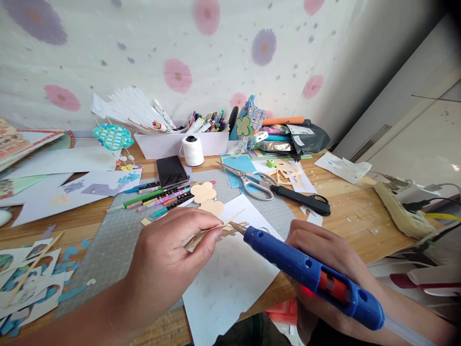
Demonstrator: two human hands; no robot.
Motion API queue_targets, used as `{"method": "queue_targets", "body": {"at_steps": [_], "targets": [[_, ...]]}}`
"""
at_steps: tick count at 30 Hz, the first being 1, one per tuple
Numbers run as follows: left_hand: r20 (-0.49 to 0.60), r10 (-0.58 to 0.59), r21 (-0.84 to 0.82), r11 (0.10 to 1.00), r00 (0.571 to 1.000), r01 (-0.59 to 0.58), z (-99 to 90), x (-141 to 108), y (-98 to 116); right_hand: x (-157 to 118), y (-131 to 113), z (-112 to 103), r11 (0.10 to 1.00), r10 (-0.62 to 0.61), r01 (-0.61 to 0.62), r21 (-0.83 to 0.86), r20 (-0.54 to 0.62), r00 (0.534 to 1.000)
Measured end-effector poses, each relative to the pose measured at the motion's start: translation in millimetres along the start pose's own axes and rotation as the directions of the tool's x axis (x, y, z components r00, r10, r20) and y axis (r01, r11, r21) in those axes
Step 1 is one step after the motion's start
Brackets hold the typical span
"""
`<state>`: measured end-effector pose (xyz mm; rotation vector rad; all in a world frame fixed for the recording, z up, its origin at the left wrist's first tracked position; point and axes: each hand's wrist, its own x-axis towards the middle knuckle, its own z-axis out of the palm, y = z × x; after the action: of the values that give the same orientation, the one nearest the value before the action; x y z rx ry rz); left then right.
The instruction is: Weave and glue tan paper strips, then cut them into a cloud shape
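Note:
My left hand (169, 250) pinches a thin tan paper cutout (197, 238) between thumb and forefinger, seen nearly edge-on. My right hand (327, 247) is wrapped round a blue hot glue gun (279, 252), with a clear glue stick (403, 331) coming out of its back end. The metal nozzle points left and is at the cutout's edge, close to my left fingertips; whether they touch I cannot tell. Below both hands lies a white sheet of paper (230, 283). Just beyond my left hand are tan scalloped cutouts (203, 192).
Several pens (158, 197) and a phone (172, 171) lie on the grey cutting mat (108, 240). Behind are a white thread spool (192, 151), scissors (252, 182), a black-handled cutter (302, 198) and a pen box (158, 145). Paper scraps (32, 283) lie left; a power strip (399, 211) sits right.

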<state>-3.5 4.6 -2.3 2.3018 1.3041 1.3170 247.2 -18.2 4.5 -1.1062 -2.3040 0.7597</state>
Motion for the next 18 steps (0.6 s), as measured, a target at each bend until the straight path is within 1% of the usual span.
{"method": "queue_targets", "body": {"at_steps": [2,4,7,9,10,11,13,14,15,16,17,18], "targets": [[0.022,-0.024,-0.038,0.999,0.999,0.025,-0.2,0.4,-0.4,-0.9,0.4,-0.1,1.000,0.006,-0.005,-0.011,0.014,1.000],[0.070,-0.066,-0.078,0.994,0.995,0.071,-1.0,0.2,-2.0,-2.2,1.7,0.5,1.000,0.011,-0.010,-0.015,0.004,1.000],[0.138,-0.171,-0.136,0.972,0.976,0.190,-2.0,-1.1,-6.3,-3.6,4.6,0.9,1.000,-0.010,0.011,0.020,-0.074,0.997],[0.208,-0.275,-0.198,0.928,0.939,0.316,-1.5,-2.5,-9.1,-3.5,6.3,-0.1,0.998,-0.029,0.038,0.052,-0.162,0.986],[0.258,-0.336,-0.243,0.885,0.906,0.398,-0.5,-3.3,-10.0,-3.1,7.1,-0.7,0.997,-0.029,0.043,0.068,-0.207,0.978],[0.322,-0.399,-0.296,0.819,0.859,0.491,1.0,-4.2,-10.5,-2.4,8.0,-0.9,0.995,-0.015,0.039,0.093,-0.252,0.968],[0.451,-0.500,-0.396,0.630,0.739,0.668,5.3,-6.3,-9.7,-0.4,10.5,1.0,0.977,0.069,0.002,0.215,-0.321,0.945],[0.506,-0.529,-0.433,0.527,0.681,0.732,7.9,-7.2,-8.5,0.9,12.1,3.6,0.950,0.131,-0.022,0.313,-0.333,0.934],[0.546,-0.549,-0.459,0.435,0.632,0.775,10.5,-8.0,-6.9,2.3,13.8,7.3,0.907,0.200,-0.048,0.419,-0.327,0.924],[0.570,-0.562,-0.481,0.363,0.599,0.798,13.1,-8.6,-4.9,3.9,15.4,11.8,0.855,0.264,-0.077,0.513,-0.303,0.915],[0.578,-0.573,-0.502,0.311,0.581,0.807,15.6,-8.9,-2.8,5.5,16.8,16.8,0.805,0.317,-0.108,0.583,-0.269,0.909],[0.576,-0.583,-0.523,0.276,0.573,0.807,17.9,-9.0,-0.8,7.2,17.7,22.0,0.769,0.353,-0.139,0.624,-0.235,0.906]]}}
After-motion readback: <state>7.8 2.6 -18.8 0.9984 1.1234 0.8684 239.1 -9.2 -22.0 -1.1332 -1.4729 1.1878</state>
